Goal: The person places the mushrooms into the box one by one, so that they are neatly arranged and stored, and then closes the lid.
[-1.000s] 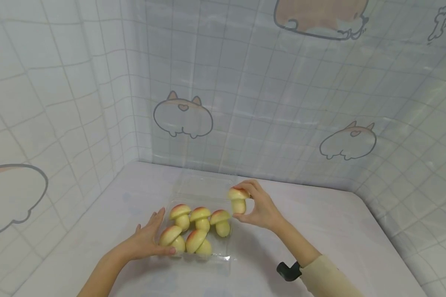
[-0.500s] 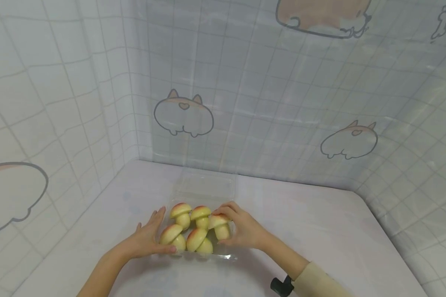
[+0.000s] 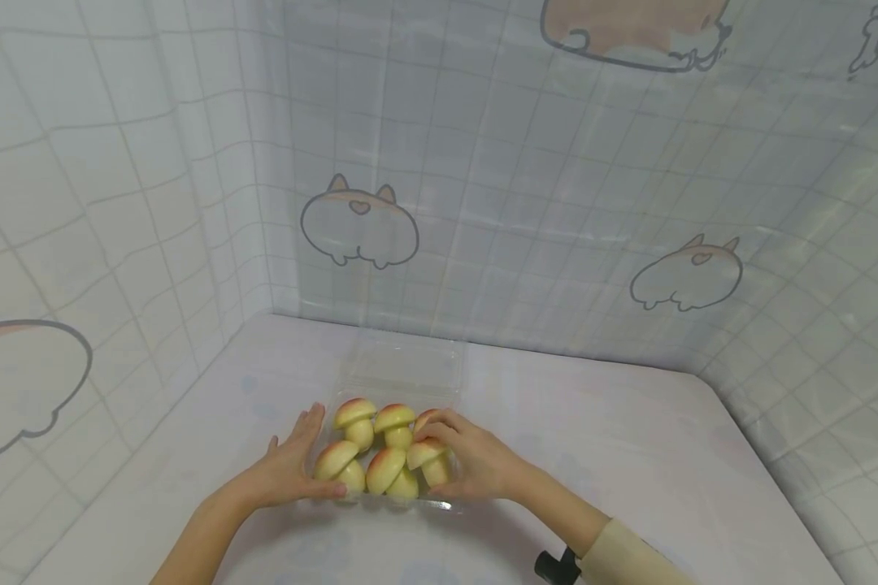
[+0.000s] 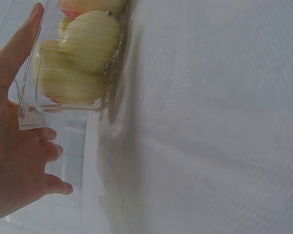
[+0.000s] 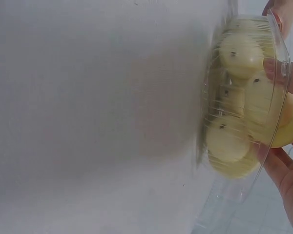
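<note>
A clear plastic clamshell box (image 3: 402,367) lies with its lid folded back, holding several glossy yellow mushrooms with red-tinged caps. Against its left side rests my left hand (image 3: 281,474), fingers extended and thumb by the front-left mushroom (image 3: 339,465). In the left wrist view the thumb (image 4: 17,51) lies along the box's rim. My right hand (image 3: 486,465) pinches a mushroom (image 3: 432,465) at the box's front-right corner, fingers over the cap and thumb low by the stem. Behind it, another mushroom (image 3: 426,419) is mostly hidden by those fingers.
The box stands on a pale table (image 3: 593,455) backed by a hanging curtain (image 3: 527,203) with a grid and cartoon dogs. A dark device (image 3: 556,566) sits by the right sleeve (image 3: 629,556).
My right hand has carried the mushroom from right of the box leftward and down into its front-right corner. My left hand has stayed at the box's left side.
</note>
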The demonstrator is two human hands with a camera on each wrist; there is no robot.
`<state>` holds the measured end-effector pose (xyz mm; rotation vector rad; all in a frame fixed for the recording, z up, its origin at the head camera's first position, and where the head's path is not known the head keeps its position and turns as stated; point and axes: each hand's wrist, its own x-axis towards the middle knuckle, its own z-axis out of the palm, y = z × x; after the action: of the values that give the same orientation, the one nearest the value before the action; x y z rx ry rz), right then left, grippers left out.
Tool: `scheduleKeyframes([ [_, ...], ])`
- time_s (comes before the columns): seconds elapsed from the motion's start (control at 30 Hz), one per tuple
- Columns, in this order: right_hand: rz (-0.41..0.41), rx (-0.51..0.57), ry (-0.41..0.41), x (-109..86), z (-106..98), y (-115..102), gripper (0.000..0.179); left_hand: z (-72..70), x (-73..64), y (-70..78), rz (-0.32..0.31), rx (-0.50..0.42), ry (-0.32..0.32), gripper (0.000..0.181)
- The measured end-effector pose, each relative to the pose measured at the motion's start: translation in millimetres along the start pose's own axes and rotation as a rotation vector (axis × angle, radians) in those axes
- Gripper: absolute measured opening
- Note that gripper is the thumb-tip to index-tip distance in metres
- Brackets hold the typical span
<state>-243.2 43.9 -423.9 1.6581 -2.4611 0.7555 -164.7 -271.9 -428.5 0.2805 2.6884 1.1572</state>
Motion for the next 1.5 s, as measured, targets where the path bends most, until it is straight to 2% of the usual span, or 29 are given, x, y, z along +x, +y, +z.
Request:
scheduleKeyframes([
  [0.17,-0.012,-0.032,-0.027,0.9,-2,-1,0.061,0.3,-0.2,-1.0,0.005,0.008,0.005,0.126],
  [0.3,0.012,-0.083,-0.053,2.4,-4,-3,0.051,0.4,-0.2,-0.8,0.011,0.011,0.009,0.125],
  [0.5,0.042,-0.147,-0.133,3.8,-10,-6,0.039,0.4,-0.6,0.4,0.003,0.008,0.0,0.125],
  [1.07,0.009,-0.179,-0.244,11.8,-20,-6,0.043,1.7,-1.6,0.1,-0.012,0.003,-0.004,0.125],
  [1.23,-0.004,-0.182,-0.243,12.8,-26,-9,0.041,2.7,-2.0,0.2,-0.009,0.009,-0.002,0.124],
  [1.5,0.051,-0.221,-0.264,15.3,-26,-15,0.04,1.0,-2.4,1.7,-0.007,-0.014,-0.009,0.124],
])
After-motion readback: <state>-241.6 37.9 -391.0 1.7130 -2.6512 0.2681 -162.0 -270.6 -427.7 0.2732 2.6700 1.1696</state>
